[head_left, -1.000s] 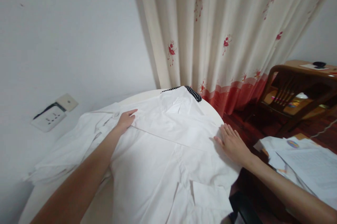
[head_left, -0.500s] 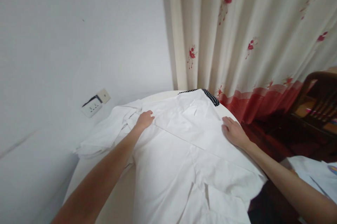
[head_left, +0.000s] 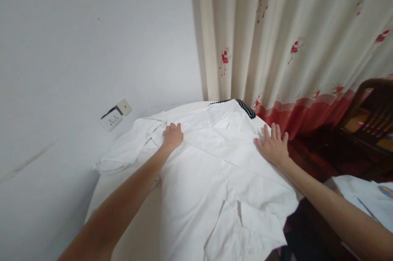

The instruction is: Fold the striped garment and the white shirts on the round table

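Note:
A white shirt (head_left: 196,187) lies spread over a round white table (head_left: 136,228), creased, with its near part reaching the bottom of the view. On its upper left, my left hand (head_left: 172,135) has its fingers curled down into the cloth beside a bunched, folded part (head_left: 125,146). My right hand (head_left: 272,146) rests on the shirt's right edge by the table rim, palm down and fingers spread. Black cloth with white stripes (head_left: 245,109) shows from under the shirt's far edge.
A pale wall (head_left: 92,56) with a power socket (head_left: 111,119) rises at the left. Behind the table hangs a cream curtain (head_left: 245,28) with red flowers. To the right are a dark wooden chair (head_left: 353,109) and another white cloth item (head_left: 362,195).
The fingers of my right hand have spread out. My left hand has shifted a little right, its fingers curling more. The shirt's lower right edge has drawn in to the left.

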The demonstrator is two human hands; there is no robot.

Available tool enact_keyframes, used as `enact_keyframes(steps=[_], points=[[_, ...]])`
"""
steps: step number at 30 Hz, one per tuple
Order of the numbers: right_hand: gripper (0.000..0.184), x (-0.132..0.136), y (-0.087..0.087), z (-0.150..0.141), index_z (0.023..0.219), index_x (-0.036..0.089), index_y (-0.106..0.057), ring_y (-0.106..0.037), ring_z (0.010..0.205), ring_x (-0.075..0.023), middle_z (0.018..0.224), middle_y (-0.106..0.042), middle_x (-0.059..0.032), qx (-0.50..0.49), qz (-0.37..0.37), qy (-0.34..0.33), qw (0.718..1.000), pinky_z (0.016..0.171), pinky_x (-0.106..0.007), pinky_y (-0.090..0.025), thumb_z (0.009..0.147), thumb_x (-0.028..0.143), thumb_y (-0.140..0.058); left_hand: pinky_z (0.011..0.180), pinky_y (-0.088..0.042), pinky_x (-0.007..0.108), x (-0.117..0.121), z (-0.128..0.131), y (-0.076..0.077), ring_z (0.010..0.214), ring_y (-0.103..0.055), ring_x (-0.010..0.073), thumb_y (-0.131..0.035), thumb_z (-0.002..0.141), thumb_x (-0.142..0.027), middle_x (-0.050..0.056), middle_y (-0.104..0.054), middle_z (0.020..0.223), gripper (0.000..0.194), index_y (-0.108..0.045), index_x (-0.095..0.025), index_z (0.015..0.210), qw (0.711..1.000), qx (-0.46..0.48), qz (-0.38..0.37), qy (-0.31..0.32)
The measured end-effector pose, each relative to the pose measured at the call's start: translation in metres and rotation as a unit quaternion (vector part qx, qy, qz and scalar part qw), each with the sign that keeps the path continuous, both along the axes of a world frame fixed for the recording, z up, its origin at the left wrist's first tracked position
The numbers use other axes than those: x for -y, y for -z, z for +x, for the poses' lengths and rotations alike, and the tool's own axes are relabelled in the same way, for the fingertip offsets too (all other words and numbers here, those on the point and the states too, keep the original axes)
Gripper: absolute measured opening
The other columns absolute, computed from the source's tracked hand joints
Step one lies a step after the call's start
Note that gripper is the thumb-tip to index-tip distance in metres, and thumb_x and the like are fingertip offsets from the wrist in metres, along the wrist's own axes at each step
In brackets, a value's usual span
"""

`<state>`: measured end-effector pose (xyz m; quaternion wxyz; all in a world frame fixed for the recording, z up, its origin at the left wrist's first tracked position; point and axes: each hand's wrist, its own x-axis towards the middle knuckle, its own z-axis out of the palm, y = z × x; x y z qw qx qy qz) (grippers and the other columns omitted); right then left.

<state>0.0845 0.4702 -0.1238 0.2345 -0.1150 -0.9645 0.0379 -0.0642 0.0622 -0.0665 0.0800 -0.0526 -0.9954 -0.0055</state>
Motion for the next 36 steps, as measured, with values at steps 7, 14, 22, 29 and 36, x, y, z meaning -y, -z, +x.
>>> enact_keyframes(steps=[7,14,22,29,36], points=[[0.047,-0.003,-0.007,-0.001,0.139,0.014,-0.057,-0.021,0.153,-0.027,0.161,-0.036,-0.0131,0.065,0.063,-0.252,0.964,0.123,-0.049,-0.019,0.103,0.031,-0.033,0.114,-0.02,0.068,-0.023,0.125,0.035,0.153,-0.014,0.0408,-0.045,0.099,-0.052,0.007,-0.021,0.167,0.059,-0.032,-0.044,0.156,0.975,0.092,0.005,0.204],[0.062,-0.016,0.009,-0.013,0.154,0.015,-0.04,-0.022,0.152,-0.0319,0.163,-0.029,-0.0157,0.126,0.038,-0.22,0.967,0.12,-0.059,-0.023,0.104,0.048,-0.026,0.116,-0.029,0.062,0.011,0.142,0.05,0.15,-0.029,0.0344,-0.033,0.105,-0.044,0.006,-0.034,0.162,0.051,-0.04,-0.032,0.154,0.971,-0.003,0.01,0.238],[0.068,-0.051,0.013,-0.01,0.158,0.028,-0.032,-0.019,0.153,-0.0313,0.166,-0.023,-0.0065,0.182,0.002,-0.219,0.959,0.119,-0.067,-0.015,0.101,0.063,-0.021,0.118,-0.029,0.058,0.042,0.159,0.052,0.148,-0.033,0.0321,-0.039,0.105,-0.039,0.007,-0.037,0.161,0.049,-0.043,-0.029,0.153,0.965,-0.021,0.016,0.26],[0.07,-0.069,0.003,-0.008,0.157,0.011,-0.032,-0.028,0.149,-0.0387,0.161,-0.031,-0.0215,0.129,-0.087,0.009,0.988,0.111,-0.074,-0.026,0.102,0.053,-0.015,0.117,-0.03,0.06,0.05,0.185,0.06,0.149,-0.03,0.0359,-0.044,0.103,-0.039,0.003,-0.037,0.161,0.048,-0.044,-0.036,0.151,0.961,-0.043,0.027,0.271],[0.06,-0.007,-0.018,-0.012,0.151,0.018,-0.044,-0.03,0.15,-0.027,0.16,-0.037,-0.0125,0.034,-0.053,-0.229,0.971,0.12,-0.05,-0.03,0.103,0.05,-0.028,0.111,-0.036,0.064,0.03,0.179,0.066,0.144,-0.035,0.046,-0.051,0.098,-0.036,0.012,-0.047,0.154,0.049,-0.055,-0.027,0.146,0.981,-0.086,0.047,0.165]])
